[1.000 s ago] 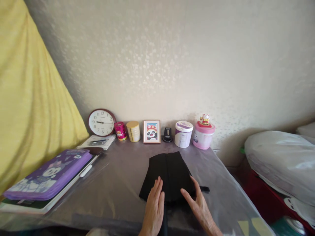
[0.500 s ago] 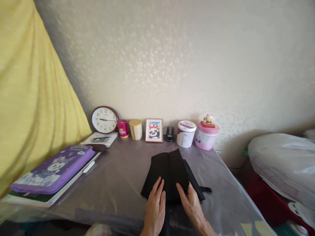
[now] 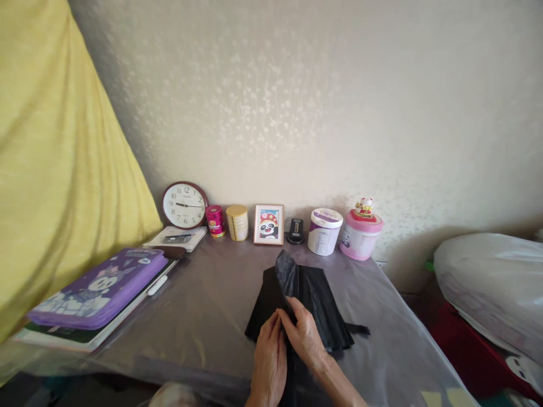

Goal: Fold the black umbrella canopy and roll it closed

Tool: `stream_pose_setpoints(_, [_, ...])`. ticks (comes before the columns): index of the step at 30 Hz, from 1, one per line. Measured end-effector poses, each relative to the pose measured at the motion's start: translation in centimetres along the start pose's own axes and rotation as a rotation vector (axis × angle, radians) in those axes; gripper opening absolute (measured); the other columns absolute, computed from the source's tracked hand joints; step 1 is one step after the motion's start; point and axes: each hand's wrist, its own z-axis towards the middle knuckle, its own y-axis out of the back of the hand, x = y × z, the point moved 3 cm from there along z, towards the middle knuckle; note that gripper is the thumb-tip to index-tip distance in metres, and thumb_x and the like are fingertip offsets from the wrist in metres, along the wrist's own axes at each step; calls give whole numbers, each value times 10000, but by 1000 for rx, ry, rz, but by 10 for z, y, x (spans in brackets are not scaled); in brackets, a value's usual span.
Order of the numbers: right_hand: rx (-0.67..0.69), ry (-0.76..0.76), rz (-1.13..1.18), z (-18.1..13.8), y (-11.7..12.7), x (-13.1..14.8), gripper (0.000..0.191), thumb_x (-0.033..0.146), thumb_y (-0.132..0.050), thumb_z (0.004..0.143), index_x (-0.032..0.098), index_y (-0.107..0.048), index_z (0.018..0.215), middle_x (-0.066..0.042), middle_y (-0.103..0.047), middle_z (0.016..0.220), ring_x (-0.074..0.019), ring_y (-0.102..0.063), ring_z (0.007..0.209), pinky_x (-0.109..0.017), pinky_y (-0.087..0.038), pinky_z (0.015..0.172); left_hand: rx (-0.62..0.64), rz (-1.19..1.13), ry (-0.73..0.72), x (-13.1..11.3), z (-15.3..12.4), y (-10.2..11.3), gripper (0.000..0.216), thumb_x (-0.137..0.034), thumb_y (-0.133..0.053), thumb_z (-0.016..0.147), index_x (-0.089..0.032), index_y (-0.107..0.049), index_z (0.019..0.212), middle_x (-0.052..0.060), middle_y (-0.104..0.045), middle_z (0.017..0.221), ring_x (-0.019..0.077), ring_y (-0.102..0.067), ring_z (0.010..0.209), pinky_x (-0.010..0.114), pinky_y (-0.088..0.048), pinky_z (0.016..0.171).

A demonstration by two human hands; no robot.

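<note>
On the table (image 3: 220,316) in front of me lies a black umbrella (image 3: 258,305), collapsed, with its fabric panels loose and fanned to both sides. One panel is lifted at the middle and stands up in a fold, showing a shinier face. My right hand (image 3: 303,333) pinches this panel's edge between thumb and fingers. Against its fingertips, my left hand (image 3: 270,353) has its fingers together, closed on the fabric at the umbrella's lower middle. A short strap (image 3: 358,329) sticks out at the right. The lower part, between my wrists, is mostly hidden.
Along the wall stand a clock (image 3: 185,204), a pink can (image 3: 215,221), a yellow-lidded tub (image 3: 237,223), a panda picture frame (image 3: 268,225), a small black device (image 3: 296,232) and two tubs (image 3: 324,233). A purple case (image 3: 99,288) lies left; a plastic bag (image 3: 487,277) is right.
My right hand has moved left from the right-hand panels to the middle and lifted a panel up and over to the left. My left hand has closed beside it.
</note>
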Motion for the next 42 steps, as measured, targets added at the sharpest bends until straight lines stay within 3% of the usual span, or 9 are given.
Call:
stream_pose_setpoints(6, [89,165,-185,-4,-4,3,283,170,-459,840,144,-596,1085,-107,-657,977,-223,-625,923,-352,-510,841,-62,35,-12,6,-5,0,377,-208,-327,880,-132,-526,1191,134,-552,1229,211,-522,1156,422,-427,1001])
stream_pose_setpoints(14, [235,138,-180,-4,6,22,264,223,-590,799,198,-614,1060,-37,-621,871,-183,-587,828,-322,-488,796,-163,-108,185,25,-7,-1,358,-321,-388,843,-149,-546,1114,140,-597,1187,251,-544,1138,416,-419,991])
stream_pose_setpoints(19, [281,179,-168,-10,10,23,203,265,-595,821,225,-654,1011,-31,-636,982,-173,-574,906,-327,-430,879,-239,-171,357,27,-8,12,471,-426,-334,878,-161,-444,1252,138,-541,1271,266,-502,1185,405,-445,957])
stream_pose_setpoints(23, [311,210,-165,-13,12,23,149,255,-549,859,234,-692,896,-25,-651,976,-165,-566,902,-316,-430,852,-267,-357,371,11,-2,28,527,-501,-257,909,-221,-303,1352,91,-428,1378,209,-481,1206,323,-475,914])
stream_pose_setpoints(26, [322,219,-154,-15,13,23,156,225,-538,863,234,-692,884,-27,-653,990,-174,-552,917,-329,-428,846,-223,-306,377,2,5,37,639,-559,-378,859,-191,-265,1369,88,-602,1111,201,-620,963,309,-518,788])
stream_pose_setpoints(30, [319,217,-157,-21,12,22,169,178,-547,846,242,-682,926,-23,-645,1040,-184,-528,960,-344,-421,857,-140,-187,331,12,13,42,623,-517,-396,850,-129,-319,1331,-14,-594,656,171,-614,573,313,-522,609])
stream_pose_setpoints(36, [300,224,-168,-25,12,22,207,139,-535,844,247,-666,963,-21,-630,1090,-190,-509,964,-359,-407,855,-56,281,137,16,27,55,458,-240,-360,849,-118,-405,1288,154,-615,1091,247,-634,935,398,-501,797])
stream_pose_setpoints(39, [302,229,-161,-25,11,21,198,144,-525,850,246,-662,951,-23,-629,1084,-192,-507,947,-360,-404,839,-96,410,17,-6,37,56,426,-269,-333,883,-116,-455,1262,168,-590,1122,267,-594,1018,434,-484,840])
stream_pose_setpoints(42, [293,248,-160,-27,8,17,177,149,-513,848,229,-663,896,-37,-643,991,-199,-507,904,-365,-406,809,17,332,-178,-33,48,42,394,-281,-310,916,-199,-481,1262,101,-513,1300,223,-451,1227,427,-384,1008])
